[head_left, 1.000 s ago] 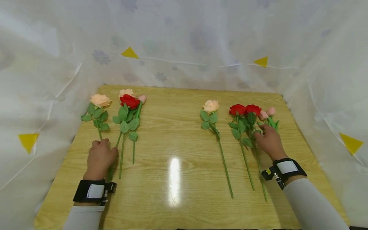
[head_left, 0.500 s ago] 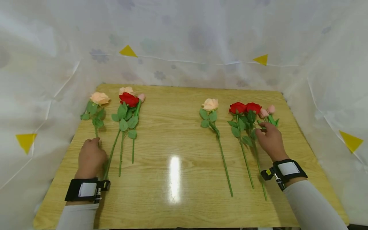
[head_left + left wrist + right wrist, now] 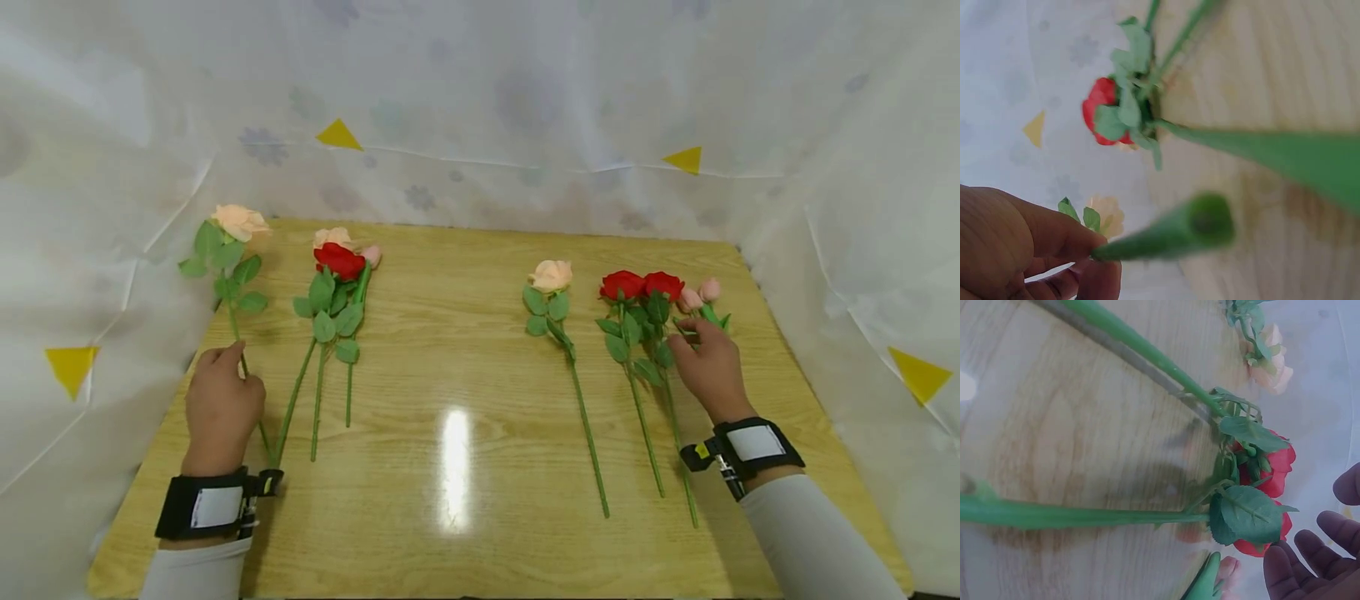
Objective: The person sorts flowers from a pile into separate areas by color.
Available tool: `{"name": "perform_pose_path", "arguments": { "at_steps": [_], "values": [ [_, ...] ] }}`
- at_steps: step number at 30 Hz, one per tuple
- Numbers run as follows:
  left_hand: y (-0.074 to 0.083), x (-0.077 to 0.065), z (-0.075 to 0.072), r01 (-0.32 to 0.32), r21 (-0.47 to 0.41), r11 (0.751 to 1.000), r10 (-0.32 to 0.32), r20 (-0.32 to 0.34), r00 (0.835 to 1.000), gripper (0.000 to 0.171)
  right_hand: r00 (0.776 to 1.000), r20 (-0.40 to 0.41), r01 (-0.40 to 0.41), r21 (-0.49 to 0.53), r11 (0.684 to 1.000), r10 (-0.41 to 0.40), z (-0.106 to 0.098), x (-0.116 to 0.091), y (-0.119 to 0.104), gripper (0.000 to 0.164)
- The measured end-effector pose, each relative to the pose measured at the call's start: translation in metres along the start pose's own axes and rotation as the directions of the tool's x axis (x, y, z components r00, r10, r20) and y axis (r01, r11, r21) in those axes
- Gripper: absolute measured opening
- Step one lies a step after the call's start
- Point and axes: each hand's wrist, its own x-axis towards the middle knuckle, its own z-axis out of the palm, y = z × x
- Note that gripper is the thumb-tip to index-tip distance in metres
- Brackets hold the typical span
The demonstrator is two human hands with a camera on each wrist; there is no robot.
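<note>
My left hand (image 3: 223, 408) pinches the green stem of a peach rose (image 3: 240, 222) at the table's left side. The rose stands tilted, its bloom overlapping the back left corner of the table; in the left wrist view the cut end of its stem (image 3: 1166, 234) points toward the camera. My right hand (image 3: 708, 371) hovers beside a red rose (image 3: 663, 286) and two pink tulips (image 3: 708, 289). Its fingers are loosely bent around nothing in the right wrist view. A second red rose (image 3: 621, 285) lies close against the first.
Right of my left hand lie a red rose (image 3: 340, 261), another peach rose (image 3: 331, 237) and a pink tulip (image 3: 371, 255), close together. A cream rose (image 3: 551, 275) lies right of centre on the wooden table (image 3: 457, 350). White sheeting (image 3: 480, 108) surrounds the back and sides.
My left hand has moved left, and the peach rose in it has risen and shifted left, away from the neighbouring stem. My right hand has hardly moved.
</note>
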Motion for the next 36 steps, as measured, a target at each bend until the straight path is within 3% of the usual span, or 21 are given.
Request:
{"name": "perform_pose_path", "arguments": {
  "at_steps": [6,11,18,23,25,28,30,33,36],
  "values": [
    [0.035,-0.011,0.003,-0.158,-0.138,0.978,0.162,0.021,0.986,0.050,0.999,-0.053,0.002,0.066,0.998,0.001,0.008,-0.002,-0.009,0.042],
    [0.076,-0.025,0.027,-0.294,-0.209,0.933,0.307,0.031,0.951,0.050,0.999,-0.023,-0.036,0.180,0.983,0.041,0.028,-0.003,-0.033,0.041],
    [0.130,-0.048,0.067,-0.468,-0.250,0.847,0.498,0.067,0.865,0.050,0.993,0.116,-0.033,0.380,0.925,-0.012,0.056,-0.005,-0.086,0.042],
    [0.159,-0.068,0.089,-0.544,-0.285,0.789,0.584,0.070,0.809,0.048,0.974,0.214,-0.053,0.541,0.839,-0.076,0.073,-0.011,-0.128,0.048],
    [0.167,-0.075,0.097,-0.579,-0.293,0.761,0.621,0.072,0.780,0.047,0.970,0.217,-0.037,0.576,0.817,-0.110,0.080,-0.016,-0.142,0.048],
    [0.176,-0.085,0.106,-0.624,-0.308,0.719,0.673,0.081,0.735,0.046,0.968,0.204,0.000,0.583,0.812,-0.146,0.090,-0.025,-0.158,0.042],
    [0.180,-0.091,0.111,-0.641,-0.314,0.701,0.693,0.087,0.715,0.045,0.971,0.180,0.023,0.583,0.812,-0.157,0.095,-0.030,-0.166,0.040],
    [0.182,-0.098,0.116,-0.651,-0.318,0.689,0.703,0.078,0.706,0.044,0.978,0.135,0.044,0.604,0.796,-0.157,0.100,-0.034,-0.170,0.043],
    [0.184,-0.101,0.118,-0.644,-0.327,0.692,0.696,0.061,0.716,0.045,0.983,0.100,0.060,0.629,0.775,-0.157,0.104,-0.034,-0.170,0.046]
  ]
}}
